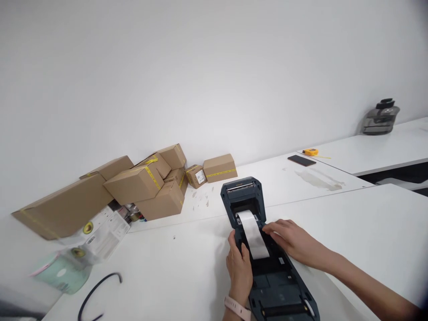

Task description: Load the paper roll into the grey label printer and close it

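A dark label printer lies on the white table with its lid swung up at the far end. From the lid end a white strip of label paper runs down into the open body. My left hand, with a pink band at the wrist, grips the printer's left side, its fingers along the edge beside the strip. On the opposite side, my right hand has its fingers closed at the printer's right edge near the hinge. Its fingertips are partly hidden against the dark housing.
Cardboard boxes are piled along the wall at left. Nearer stand a mint-green container and a black cable. Far right hold a phone, a yellow tape measure and a large grey jug.
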A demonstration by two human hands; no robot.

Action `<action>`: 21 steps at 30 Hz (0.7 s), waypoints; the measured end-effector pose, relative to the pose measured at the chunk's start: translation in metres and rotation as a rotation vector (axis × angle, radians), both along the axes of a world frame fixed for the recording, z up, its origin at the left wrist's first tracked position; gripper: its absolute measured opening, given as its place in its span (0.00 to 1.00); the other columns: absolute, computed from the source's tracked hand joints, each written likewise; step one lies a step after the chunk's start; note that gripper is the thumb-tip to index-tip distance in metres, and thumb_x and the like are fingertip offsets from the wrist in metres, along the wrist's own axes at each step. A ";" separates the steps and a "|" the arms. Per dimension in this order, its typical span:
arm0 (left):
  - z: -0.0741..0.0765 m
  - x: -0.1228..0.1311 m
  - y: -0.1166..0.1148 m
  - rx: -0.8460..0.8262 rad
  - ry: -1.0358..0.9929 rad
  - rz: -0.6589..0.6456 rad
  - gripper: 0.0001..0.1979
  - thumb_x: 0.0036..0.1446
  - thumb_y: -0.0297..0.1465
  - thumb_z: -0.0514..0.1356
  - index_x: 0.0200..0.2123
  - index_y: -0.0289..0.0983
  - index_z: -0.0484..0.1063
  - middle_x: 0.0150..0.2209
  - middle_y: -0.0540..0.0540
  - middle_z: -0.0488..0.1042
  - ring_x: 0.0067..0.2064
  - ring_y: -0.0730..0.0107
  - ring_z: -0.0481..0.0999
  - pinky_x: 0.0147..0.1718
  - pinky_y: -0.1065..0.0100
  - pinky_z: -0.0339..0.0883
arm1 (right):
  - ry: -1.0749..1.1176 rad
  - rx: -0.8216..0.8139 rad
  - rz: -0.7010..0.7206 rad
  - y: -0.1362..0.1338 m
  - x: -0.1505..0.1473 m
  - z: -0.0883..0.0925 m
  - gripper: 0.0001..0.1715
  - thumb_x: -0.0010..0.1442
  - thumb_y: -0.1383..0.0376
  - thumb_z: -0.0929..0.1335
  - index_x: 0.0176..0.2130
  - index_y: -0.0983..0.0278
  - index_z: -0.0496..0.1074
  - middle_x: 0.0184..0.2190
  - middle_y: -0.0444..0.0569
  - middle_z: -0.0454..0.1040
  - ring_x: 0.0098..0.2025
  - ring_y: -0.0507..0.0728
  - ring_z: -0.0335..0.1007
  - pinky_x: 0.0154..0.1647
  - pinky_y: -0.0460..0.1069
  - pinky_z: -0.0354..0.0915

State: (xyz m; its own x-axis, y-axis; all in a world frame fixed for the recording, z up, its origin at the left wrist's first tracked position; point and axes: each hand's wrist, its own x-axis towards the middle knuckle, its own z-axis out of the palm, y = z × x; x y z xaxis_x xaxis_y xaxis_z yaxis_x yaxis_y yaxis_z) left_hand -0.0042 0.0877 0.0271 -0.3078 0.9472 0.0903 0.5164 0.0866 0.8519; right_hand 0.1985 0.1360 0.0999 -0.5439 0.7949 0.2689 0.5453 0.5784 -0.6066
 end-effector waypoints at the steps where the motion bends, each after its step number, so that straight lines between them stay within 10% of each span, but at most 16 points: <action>1: -0.001 0.000 0.000 0.003 -0.003 0.003 0.24 0.68 0.36 0.45 0.64 0.37 0.56 0.62 0.35 0.69 0.62 0.54 0.70 0.55 0.59 0.64 | -0.078 0.065 -0.014 0.002 -0.005 -0.002 0.17 0.69 0.64 0.58 0.42 0.61 0.75 0.40 0.54 0.79 0.44 0.63 0.74 0.48 0.57 0.65; 11: -0.003 -0.001 0.000 0.010 0.021 0.002 0.24 0.66 0.33 0.45 0.63 0.34 0.58 0.57 0.33 0.75 0.57 0.51 0.75 0.51 0.58 0.66 | -0.545 0.181 0.216 0.005 -0.054 -0.027 0.24 0.49 0.81 0.65 0.38 0.61 0.80 0.37 0.50 0.83 0.42 0.61 0.78 0.47 0.53 0.63; 16: -0.003 -0.001 -0.001 0.026 0.008 -0.005 0.23 0.66 0.34 0.45 0.62 0.35 0.59 0.55 0.35 0.76 0.55 0.52 0.76 0.50 0.59 0.66 | -0.543 0.256 0.038 0.012 -0.054 -0.024 0.19 0.57 0.78 0.63 0.40 0.68 0.79 0.35 0.61 0.81 0.43 0.66 0.76 0.49 0.57 0.61; 21: -0.003 -0.001 0.001 0.004 0.028 0.006 0.22 0.66 0.33 0.45 0.61 0.35 0.60 0.55 0.35 0.76 0.55 0.51 0.76 0.50 0.58 0.66 | -0.627 0.345 0.196 0.009 -0.053 -0.038 0.15 0.55 0.77 0.66 0.35 0.63 0.80 0.33 0.53 0.81 0.41 0.61 0.76 0.48 0.54 0.63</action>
